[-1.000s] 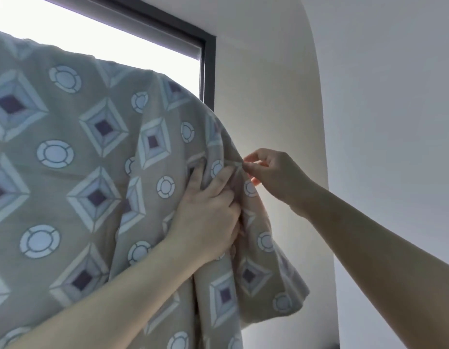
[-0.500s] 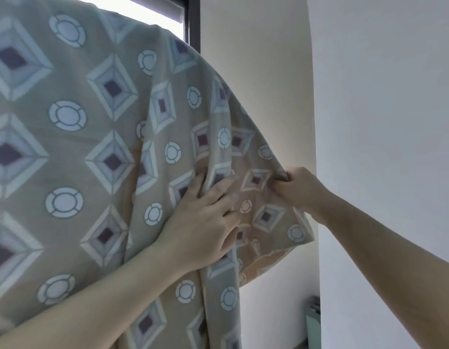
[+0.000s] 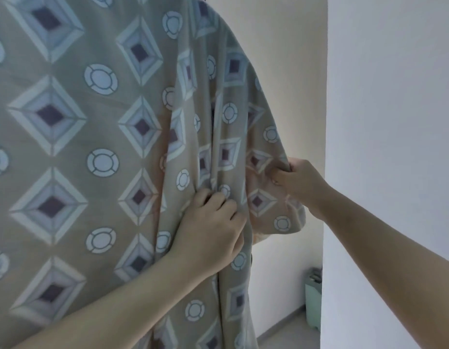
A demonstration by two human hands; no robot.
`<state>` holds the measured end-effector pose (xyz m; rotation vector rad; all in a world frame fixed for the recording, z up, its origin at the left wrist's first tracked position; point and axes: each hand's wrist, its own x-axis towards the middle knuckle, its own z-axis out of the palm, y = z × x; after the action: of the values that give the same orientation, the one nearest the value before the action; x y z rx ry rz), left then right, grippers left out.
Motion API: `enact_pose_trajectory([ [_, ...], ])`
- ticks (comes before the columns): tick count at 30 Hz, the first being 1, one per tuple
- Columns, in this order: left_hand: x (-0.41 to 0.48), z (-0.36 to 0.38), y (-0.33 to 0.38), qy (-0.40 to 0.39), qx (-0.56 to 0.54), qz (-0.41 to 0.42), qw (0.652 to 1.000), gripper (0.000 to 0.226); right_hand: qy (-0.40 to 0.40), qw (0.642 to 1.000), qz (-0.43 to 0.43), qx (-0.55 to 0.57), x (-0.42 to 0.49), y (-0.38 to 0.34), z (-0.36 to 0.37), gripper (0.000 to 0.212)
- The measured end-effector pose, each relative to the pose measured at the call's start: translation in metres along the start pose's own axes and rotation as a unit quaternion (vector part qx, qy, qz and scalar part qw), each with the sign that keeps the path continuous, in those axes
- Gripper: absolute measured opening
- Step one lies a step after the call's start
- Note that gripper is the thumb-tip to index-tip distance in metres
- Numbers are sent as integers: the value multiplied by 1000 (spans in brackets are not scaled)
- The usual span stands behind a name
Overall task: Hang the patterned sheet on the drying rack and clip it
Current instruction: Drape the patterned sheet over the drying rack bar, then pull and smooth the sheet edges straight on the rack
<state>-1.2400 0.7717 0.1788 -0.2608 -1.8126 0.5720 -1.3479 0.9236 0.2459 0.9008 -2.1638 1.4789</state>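
The patterned sheet hangs lengthwise downward, the left hand clutching its folds with curled fingers, the right hand pinching its edge.

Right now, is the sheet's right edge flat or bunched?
Bunched: the patterned sheet hangs in vertical folds where the left hand grips it.

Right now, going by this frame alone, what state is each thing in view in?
patterned sheet: hanging down from above, bunched in folds at its right side; no clip or rack shows.
left hand: fingers curled, gripping a vertical fold of the sheet.
right hand: gripping the sheet's right edge and holding it out to the side.
pale green container: standing on the floor by the wall corner, partly hidden.
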Motion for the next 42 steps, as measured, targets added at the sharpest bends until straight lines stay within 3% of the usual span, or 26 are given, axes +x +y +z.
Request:
enact_pose_trajectory([
  [4,-14,6,14,-9,-15,5,1000,10,-14,1000,1,18,-18,11,1,30],
  [11,-46,18,57,-34,-38,-64,997,5,-54,996,38,66,-34,61,11,56],
  [18,-43,43,111,-92,32,-103,990,8,-129,989,50,57,-28,112,17,47],
  [23,-57,74,153,-163,21,-128,978,14,-181,978,73,70,-37,146,14,33],
  [29,-67,102,188,-239,3,-208,948,21,-212,962,157,75,-61,205,19,34],
  [35,-98,131,211,-273,-163,-325,891,12,-218,922,311,73,-104,272,48,29],
  [39,-127,156,221,-401,-251,-391,789,21,-225,898,371,77,-125,295,63,24],
  [42,-137,176,224,-421,-296,-440,736,22,-218,887,398,83,-128,307,71,26],
])
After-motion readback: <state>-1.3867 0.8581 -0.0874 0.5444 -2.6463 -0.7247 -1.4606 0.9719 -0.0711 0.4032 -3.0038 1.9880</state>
